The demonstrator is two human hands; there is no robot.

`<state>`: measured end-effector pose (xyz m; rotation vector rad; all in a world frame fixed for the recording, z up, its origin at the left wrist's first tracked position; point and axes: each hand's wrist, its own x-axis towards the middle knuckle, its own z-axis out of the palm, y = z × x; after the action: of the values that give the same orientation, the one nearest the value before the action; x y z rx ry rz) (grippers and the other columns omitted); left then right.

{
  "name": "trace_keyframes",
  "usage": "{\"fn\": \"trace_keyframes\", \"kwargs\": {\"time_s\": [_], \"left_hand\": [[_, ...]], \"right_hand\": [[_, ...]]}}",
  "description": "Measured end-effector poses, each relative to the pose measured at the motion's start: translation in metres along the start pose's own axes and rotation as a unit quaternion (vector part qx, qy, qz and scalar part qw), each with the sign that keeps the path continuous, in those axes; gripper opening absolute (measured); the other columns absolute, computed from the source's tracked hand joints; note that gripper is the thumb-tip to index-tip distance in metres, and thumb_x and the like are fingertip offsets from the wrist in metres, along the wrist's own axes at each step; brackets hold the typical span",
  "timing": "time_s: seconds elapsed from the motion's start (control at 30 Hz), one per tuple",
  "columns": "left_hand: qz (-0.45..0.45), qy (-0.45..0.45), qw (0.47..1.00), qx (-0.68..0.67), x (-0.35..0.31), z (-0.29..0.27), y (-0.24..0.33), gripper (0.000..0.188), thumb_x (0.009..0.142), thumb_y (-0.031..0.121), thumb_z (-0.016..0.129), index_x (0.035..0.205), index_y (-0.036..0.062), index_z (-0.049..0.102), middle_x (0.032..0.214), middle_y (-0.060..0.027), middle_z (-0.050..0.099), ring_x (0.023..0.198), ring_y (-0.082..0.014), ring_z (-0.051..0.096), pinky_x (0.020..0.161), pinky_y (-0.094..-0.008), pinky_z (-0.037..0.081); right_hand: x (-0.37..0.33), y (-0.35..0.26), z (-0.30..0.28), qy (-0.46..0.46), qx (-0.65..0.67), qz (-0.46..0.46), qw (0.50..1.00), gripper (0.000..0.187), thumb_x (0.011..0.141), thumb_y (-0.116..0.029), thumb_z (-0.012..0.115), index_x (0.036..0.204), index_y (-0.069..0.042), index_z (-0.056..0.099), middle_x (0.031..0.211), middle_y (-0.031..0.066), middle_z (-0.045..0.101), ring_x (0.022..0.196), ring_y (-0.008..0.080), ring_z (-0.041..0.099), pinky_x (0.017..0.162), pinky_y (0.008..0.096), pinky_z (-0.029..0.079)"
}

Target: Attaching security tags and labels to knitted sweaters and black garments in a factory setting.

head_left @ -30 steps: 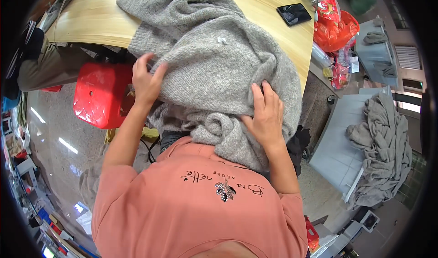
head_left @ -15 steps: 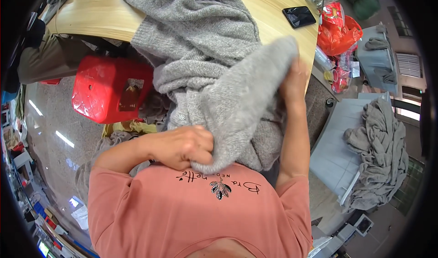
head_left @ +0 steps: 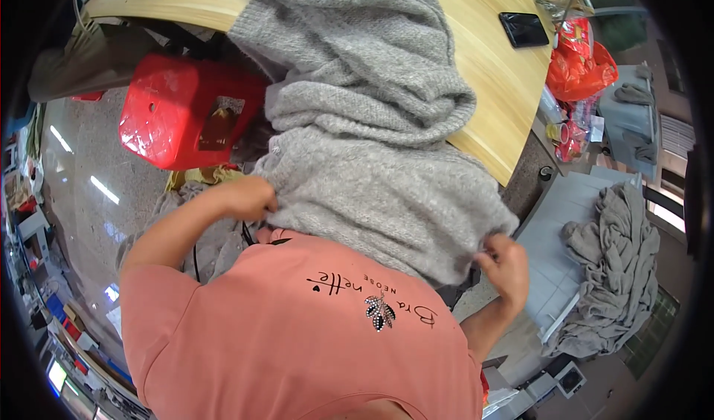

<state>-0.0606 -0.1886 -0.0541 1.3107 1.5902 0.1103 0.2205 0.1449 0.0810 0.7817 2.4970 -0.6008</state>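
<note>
A grey knitted garment (head_left: 372,189) spreads across my lap and runs up onto the wooden table in thick folds. At its left edge, my left hand (head_left: 251,197) is closed, pinching the knit close to my body. My right hand (head_left: 506,265) grips the garment's right corner between thumb and fingers, out past the table's near corner. Between my hands the near part of the knit lies stretched and fairly flat, with soft creases. The folds farther up hide how the rest of the garment lies.
On the wooden table (head_left: 491,85) lies a black phone (head_left: 523,30). A red plastic stool (head_left: 175,111) stands at the left, near another person's leg (head_left: 89,63). Red plastic bags (head_left: 580,67) hang past the table's right edge. Grey knits (head_left: 613,271) are heaped on a pale surface at right.
My right hand has come down toward me from the raised flap, and the flap now lies spread over my lap. My left hand has shifted left and farther away along the knit.
</note>
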Motion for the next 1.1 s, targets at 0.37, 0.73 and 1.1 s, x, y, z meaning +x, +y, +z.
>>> {"fn": "trace_keyframes", "kwargs": {"time_s": [0.37, 0.73, 1.1], "left_hand": [[-0.158, 0.372, 0.856, -0.322, 0.0, -0.003, -0.058, 0.02, 0.075, 0.012, 0.062, 0.09, 0.0002, 0.058, 0.078, -0.0017, 0.059, 0.069, -0.0084, 0.054, 0.061, -0.0258, 0.046], [0.097, 0.35, 0.718, -0.594, 0.012, -0.021, 0.009, 0.013, 0.075, 0.0, 0.059, 0.087, -0.0016, 0.061, 0.085, 0.0017, 0.057, 0.076, -0.0042, 0.048, 0.068, -0.0197, 0.04], [0.268, 0.379, 0.688, -0.557, 0.02, -0.053, 0.054, 0.011, 0.072, 0.0, 0.058, 0.083, -0.0011, 0.061, 0.107, -0.0068, 0.049, 0.087, -0.0089, 0.047, 0.077, -0.0221, 0.038]], "right_hand": [[0.117, -0.166, 0.067, 0.102, -0.022, -0.464, 0.88, 0.013, 0.061, -0.002, 0.059, 0.07, -0.004, 0.05, 0.061, 0.0078, 0.045, 0.06, 0.0292, 0.049, 0.054, 0.0386, 0.041], [0.062, -0.13, 0.022, -0.178, 0.092, -0.461, 0.864, 0.012, 0.063, -0.011, 0.061, 0.067, -0.005, 0.052, 0.061, 0.006, 0.049, 0.062, 0.0251, 0.053, 0.049, 0.0364, 0.041], [0.111, -0.151, 0.031, 0.163, 0.161, -0.377, 0.897, 0.016, 0.069, -0.008, 0.062, 0.083, -0.002, 0.058, 0.08, 0.0116, 0.056, 0.066, 0.0299, 0.055, 0.063, 0.0366, 0.044]]}}
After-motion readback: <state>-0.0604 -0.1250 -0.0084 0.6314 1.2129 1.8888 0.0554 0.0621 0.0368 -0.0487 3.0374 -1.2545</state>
